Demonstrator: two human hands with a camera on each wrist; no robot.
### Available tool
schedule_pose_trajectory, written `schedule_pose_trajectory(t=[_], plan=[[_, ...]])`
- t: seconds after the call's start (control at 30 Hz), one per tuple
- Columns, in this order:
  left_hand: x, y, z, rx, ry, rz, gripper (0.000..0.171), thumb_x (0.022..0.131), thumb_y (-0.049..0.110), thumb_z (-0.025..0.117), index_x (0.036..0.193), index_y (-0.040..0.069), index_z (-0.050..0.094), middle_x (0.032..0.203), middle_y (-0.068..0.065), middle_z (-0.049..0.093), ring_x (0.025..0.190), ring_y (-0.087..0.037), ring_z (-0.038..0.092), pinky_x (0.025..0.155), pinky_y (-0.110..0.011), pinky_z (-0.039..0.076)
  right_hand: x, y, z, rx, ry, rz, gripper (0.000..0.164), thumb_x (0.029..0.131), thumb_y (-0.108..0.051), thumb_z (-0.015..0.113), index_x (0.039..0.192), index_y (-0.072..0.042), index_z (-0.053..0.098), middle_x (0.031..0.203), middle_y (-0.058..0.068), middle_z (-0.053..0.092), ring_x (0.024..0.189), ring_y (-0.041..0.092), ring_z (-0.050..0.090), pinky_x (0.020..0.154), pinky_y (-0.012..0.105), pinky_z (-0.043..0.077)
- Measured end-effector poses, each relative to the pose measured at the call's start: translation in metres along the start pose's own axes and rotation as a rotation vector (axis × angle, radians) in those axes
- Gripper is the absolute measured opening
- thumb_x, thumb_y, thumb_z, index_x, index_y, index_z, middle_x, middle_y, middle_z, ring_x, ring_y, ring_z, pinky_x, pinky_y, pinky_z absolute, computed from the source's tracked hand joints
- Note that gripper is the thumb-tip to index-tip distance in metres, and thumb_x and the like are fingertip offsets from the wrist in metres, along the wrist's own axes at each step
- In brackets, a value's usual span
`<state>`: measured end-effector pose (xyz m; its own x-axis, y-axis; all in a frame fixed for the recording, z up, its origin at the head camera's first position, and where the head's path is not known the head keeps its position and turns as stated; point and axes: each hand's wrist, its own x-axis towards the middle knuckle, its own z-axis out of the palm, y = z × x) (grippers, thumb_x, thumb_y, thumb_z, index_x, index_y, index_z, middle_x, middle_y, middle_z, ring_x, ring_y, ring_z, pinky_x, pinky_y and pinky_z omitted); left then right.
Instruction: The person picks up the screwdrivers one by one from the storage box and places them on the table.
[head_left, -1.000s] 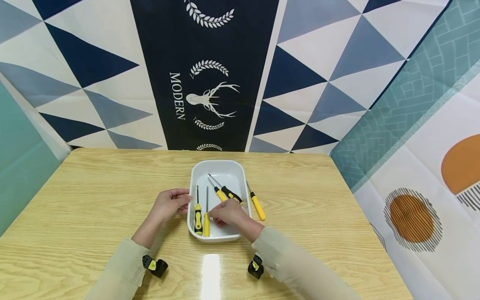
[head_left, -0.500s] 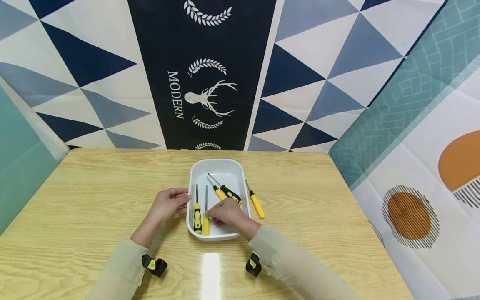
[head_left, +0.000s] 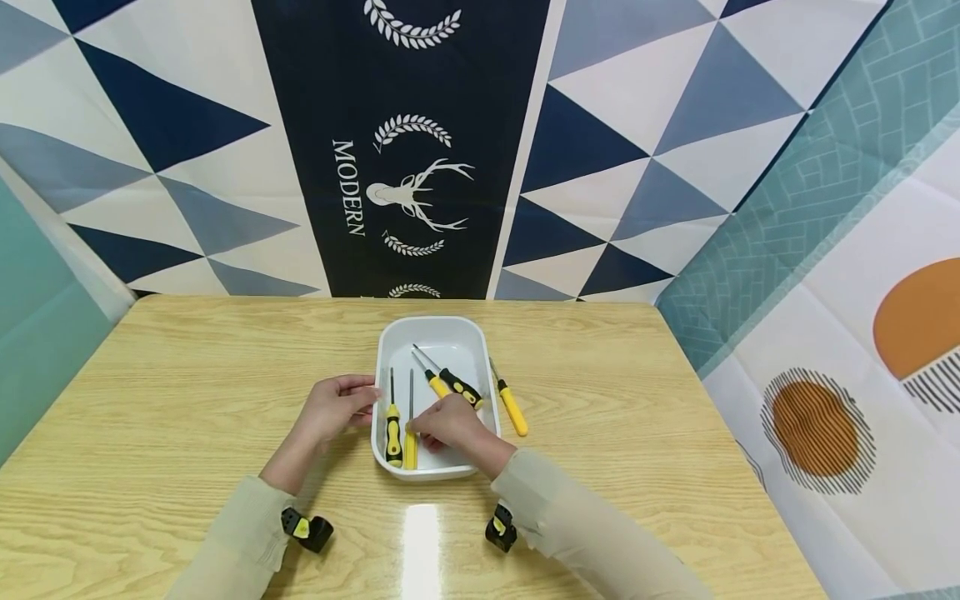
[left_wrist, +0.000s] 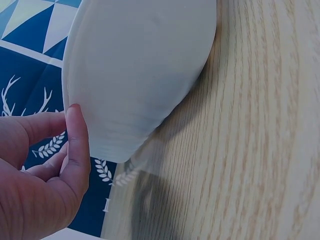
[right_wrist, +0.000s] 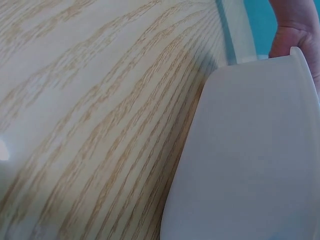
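Note:
A white tray [head_left: 450,337] with several screwdrivers sits mid-table in the head view. My left hand [head_left: 336,408] grips its left rim; in the left wrist view, the fingers and thumb of that hand [left_wrist: 55,170] meet at the tray's edge [left_wrist: 135,65]. Reaching inside from the right, my right hand [head_left: 453,423] pinches the yellow handle of a screwdriver [head_left: 410,454], which lies lengthwise along the left side. Left of it is a black-and-yellow screwdriver [head_left: 393,437]. The right wrist view has mostly the tray's outer wall [right_wrist: 245,145]; the held screwdriver is hidden there.
Inside the tray, a yellow-handled screwdriver [head_left: 435,383] and a black-handled one [head_left: 462,388] lie slantwise by my right hand. Another yellow screwdriver [head_left: 512,408] rests on the wooden table [head_left: 600,450] just right of the tray. A patterned cloth [head_left: 592,183] hangs behind the table.
The head view has shifted very slightly. Both hands, the tray and the screwdrivers otherwise keep their places.

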<state>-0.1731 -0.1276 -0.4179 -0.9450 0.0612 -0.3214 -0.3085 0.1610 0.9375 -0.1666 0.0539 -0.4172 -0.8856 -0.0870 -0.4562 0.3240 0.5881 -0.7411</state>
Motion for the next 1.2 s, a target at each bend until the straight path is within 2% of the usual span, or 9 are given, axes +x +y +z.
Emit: schedule_pose_trajectory(t=[0.37, 0.67, 1.0, 1.2], plan=[[0.0024, -0.0044, -0.0015, 0.003, -0.008, 0.015, 0.039, 0.086, 0.016, 0.057, 0.120, -0.001, 0.049, 0.101, -0.014, 0.058, 0.068, -0.008, 0.059, 0.069, -0.029, 0.056, 0.0003, -0.0024, 0.0028, -0.026, 0.022, 0.021, 0.023, 0.071, -0.029, 0.072, 0.066, -0.008, 0.066, 0.060, 0.004, 0.062, 0.050, 0.011, 0.054, 0.044, 0.020, 0.045], [0.0019, -0.0037, -0.0012, 0.000, -0.013, 0.012, 0.040, 0.086, 0.016, 0.057, 0.121, -0.001, 0.049, 0.099, -0.012, 0.058, 0.068, -0.007, 0.058, 0.069, -0.028, 0.056, 0.0005, -0.0015, 0.0059, -0.035, 0.012, -0.023, 0.021, 0.070, -0.028, 0.073, 0.066, -0.008, 0.067, 0.058, 0.004, 0.062, 0.048, 0.011, 0.053, 0.043, 0.021, 0.045], [0.0005, -0.0005, -0.0014, -0.006, -0.025, 0.015, 0.040, 0.086, 0.016, 0.057, 0.121, -0.002, 0.048, 0.103, -0.017, 0.058, 0.068, -0.007, 0.059, 0.071, -0.029, 0.056, 0.0008, -0.0033, 0.0072, -0.074, 0.029, -0.040, 0.018, 0.068, -0.025, 0.074, 0.063, -0.010, 0.066, 0.056, 0.003, 0.061, 0.046, 0.011, 0.053, 0.041, 0.020, 0.044], [0.0011, 0.0002, -0.0017, -0.003, -0.022, -0.008, 0.041, 0.086, 0.017, 0.056, 0.122, -0.001, 0.048, 0.101, -0.013, 0.058, 0.068, -0.007, 0.059, 0.072, -0.030, 0.056, -0.0004, -0.0039, 0.0077, -0.088, 0.031, -0.061, 0.019, 0.067, -0.025, 0.075, 0.062, -0.010, 0.065, 0.053, 0.002, 0.060, 0.045, 0.010, 0.051, 0.039, 0.019, 0.040]])
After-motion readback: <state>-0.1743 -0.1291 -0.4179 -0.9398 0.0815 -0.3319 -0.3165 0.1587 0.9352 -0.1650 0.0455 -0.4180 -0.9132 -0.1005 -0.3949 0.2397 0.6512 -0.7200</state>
